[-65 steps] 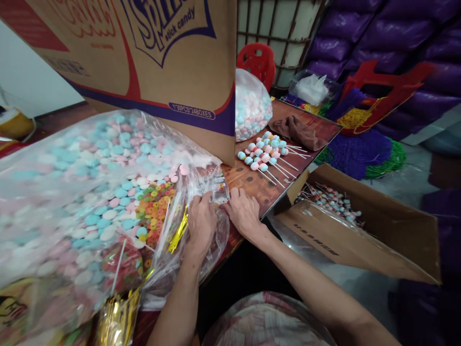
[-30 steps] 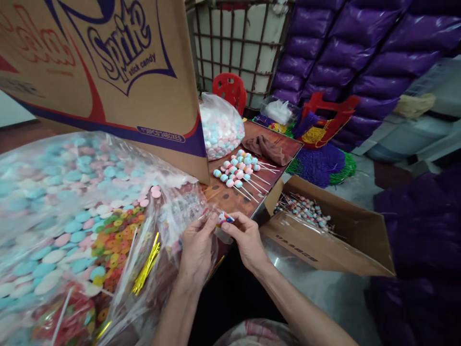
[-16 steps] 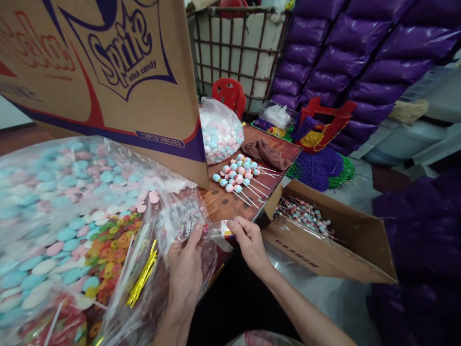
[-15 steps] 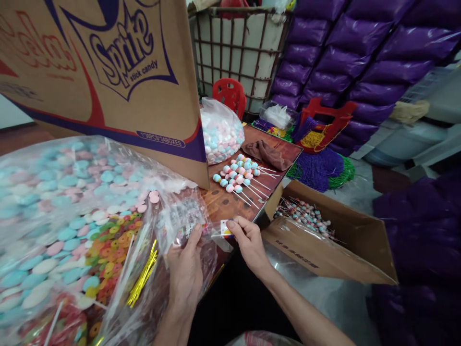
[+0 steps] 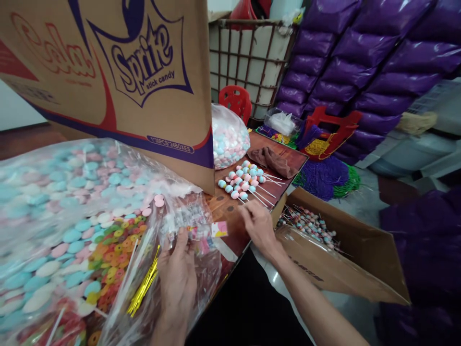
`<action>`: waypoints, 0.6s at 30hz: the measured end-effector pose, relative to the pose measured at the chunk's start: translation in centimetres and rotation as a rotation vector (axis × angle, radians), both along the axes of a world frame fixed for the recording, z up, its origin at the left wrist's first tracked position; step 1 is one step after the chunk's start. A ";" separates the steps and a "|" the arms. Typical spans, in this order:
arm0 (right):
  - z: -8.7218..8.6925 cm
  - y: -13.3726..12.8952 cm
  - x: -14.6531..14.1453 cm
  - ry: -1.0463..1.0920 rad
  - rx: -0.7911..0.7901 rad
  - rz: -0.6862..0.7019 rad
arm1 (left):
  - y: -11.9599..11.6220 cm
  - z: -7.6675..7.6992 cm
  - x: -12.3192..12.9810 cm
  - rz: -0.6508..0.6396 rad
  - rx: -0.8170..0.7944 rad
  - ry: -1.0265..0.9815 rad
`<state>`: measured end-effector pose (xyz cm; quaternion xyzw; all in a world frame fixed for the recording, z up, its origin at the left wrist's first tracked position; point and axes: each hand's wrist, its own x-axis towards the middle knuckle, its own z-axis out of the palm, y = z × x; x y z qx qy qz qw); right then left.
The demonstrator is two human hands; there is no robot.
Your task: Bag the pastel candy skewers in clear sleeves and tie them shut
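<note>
My left hand (image 5: 178, 271) is closed on a clear plastic candy bag with a small printed label (image 5: 219, 229) at its right end. Under and beside that hand lies crinkled clear plastic (image 5: 207, 274). My right hand (image 5: 261, 228) is at the table edge, its fingers curled together at the end of a white stick. That stick belongs to the nearest of a pile of stick candies (image 5: 243, 180) with pink and blue balls. The fingertips are partly hidden. Left of my left hand are gold twist ties (image 5: 144, 283) and ring-shaped gummies (image 5: 118, 250).
A large cardboard carton (image 5: 144, 96) stands at the back left. A big plastic bag of pastel candies (image 5: 72, 182) covers the left side. Below the table's right edge an open box (image 5: 345, 269) holds stick candies. A brown cloth (image 5: 272, 161) lies on the far corner.
My right hand has let go of the printed label and moved up and right to the stick candies. My left hand still holds the bag. The view has shifted slightly.
</note>
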<state>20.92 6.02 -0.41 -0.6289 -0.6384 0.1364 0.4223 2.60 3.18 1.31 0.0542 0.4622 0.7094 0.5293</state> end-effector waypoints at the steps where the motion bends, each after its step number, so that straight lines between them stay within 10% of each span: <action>1: -0.1 1.0 0.9 -0.140 0.035 -0.121 | 0.2 -0.1 -0.2 0.010 -0.012 -0.019; 7: -1.5 4.7 4.2 -0.460 -0.133 -0.264 | 1.0 -0.4 -0.7 -0.047 -0.071 -0.104; 18: -0.7 -4.0 2.3 0.450 0.094 -0.107 | 1.3 -1.5 -1.2 0.006 -0.062 -0.071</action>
